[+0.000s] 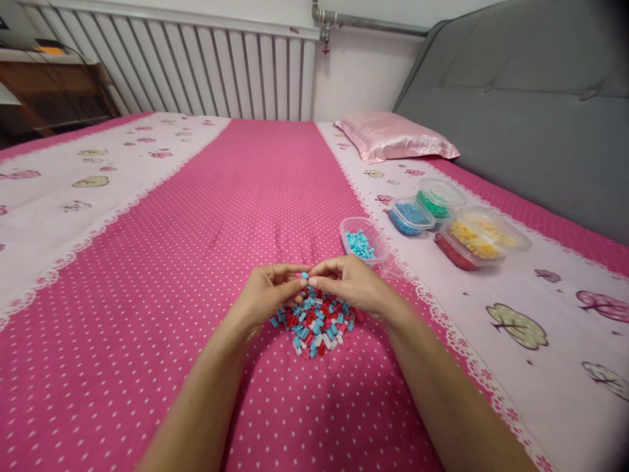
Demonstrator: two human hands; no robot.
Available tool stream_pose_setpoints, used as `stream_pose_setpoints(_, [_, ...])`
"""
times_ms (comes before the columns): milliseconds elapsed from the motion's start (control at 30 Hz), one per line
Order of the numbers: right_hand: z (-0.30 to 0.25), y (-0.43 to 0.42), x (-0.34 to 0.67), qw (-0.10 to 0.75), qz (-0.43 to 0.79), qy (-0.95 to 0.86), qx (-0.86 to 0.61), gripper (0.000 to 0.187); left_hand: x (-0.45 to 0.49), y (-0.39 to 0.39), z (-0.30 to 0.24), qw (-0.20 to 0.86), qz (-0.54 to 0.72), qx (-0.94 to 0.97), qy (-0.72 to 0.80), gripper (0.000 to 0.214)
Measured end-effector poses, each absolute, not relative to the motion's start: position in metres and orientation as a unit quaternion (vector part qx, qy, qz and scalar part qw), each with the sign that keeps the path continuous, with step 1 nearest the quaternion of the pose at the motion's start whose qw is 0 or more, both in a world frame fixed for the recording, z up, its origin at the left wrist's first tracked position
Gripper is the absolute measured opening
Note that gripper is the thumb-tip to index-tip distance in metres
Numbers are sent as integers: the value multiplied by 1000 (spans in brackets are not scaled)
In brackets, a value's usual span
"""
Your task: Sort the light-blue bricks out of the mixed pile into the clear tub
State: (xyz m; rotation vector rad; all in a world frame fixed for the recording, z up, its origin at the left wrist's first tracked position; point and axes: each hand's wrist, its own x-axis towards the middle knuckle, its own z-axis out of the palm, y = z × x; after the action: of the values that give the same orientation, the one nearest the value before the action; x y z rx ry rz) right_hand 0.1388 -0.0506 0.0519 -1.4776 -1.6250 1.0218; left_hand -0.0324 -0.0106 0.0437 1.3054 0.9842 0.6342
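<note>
My left hand (265, 292) and my right hand (351, 282) meet over a pile of small plastic pieces (319, 331). Thumb and forefinger of each are pinched around a tiny light-blue plastic piece (304, 276), partly covered by the fingertips. Blue, red, white and pink pieces are mixed in the pile, whose far side my hands partly hide. Just beyond my right hand stands a clear open tub (380, 252) with light-blue pieces (360, 244) inside.
Farther right are clear tubs of blue pieces (410, 217), green pieces (434, 204) and yellow pieces (472, 240), with a red one beneath the yellow. Everything rests on a pink dotted bedspread (196, 262). A pillow (393, 136), grey headboard (531, 98) and radiator (196, 62) lie beyond.
</note>
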Motion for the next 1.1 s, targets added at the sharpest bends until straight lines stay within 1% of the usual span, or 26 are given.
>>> stream_pose_setpoints(267, [52, -50, 138, 370, 408, -615, -564, 17, -33, -13, 46, 665, 281, 554, 415, 37])
stream_pose_setpoints(633, [53, -50, 138, 317, 351, -641, -604, 18, -28, -15, 46, 670, 284, 543, 418, 38])
stream_pose_setpoints(833, [52, -50, 137, 303, 350, -640, -614, 17, -26, -15, 46, 671, 279, 545, 419, 32])
stream_pose_setpoints(1100, [54, -51, 137, 336, 357, -636, -596, 15, -28, -14, 44, 712, 287, 491, 412, 31])
